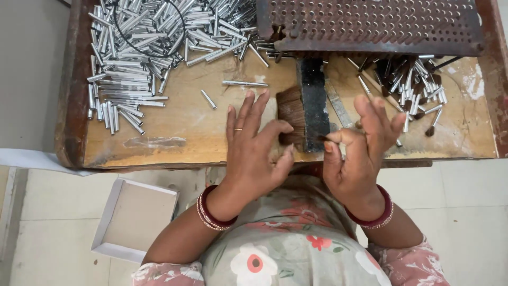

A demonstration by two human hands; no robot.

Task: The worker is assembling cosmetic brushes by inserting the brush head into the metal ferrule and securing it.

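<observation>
My left hand (254, 145) rests with its fingers spread on a flat bundle of brown bristles (292, 112) held in a black clamp block (313, 100) at the tray's front middle. The thumb presses the bristle edge. My right hand (359, 145) is just right of the block, thumb and forefinger pinched on a small tuft of bristles (323, 139) beside the bundle. Both wrists wear red bangles.
A wooden work tray (180, 127) holds a big heap of silver metal tubes (143, 53) at the left and several finished small brushes (415, 85) at the right. A rusty perforated metal plate (370, 24) lies at the back. A white cardboard box lid (135, 220) sits on the floor.
</observation>
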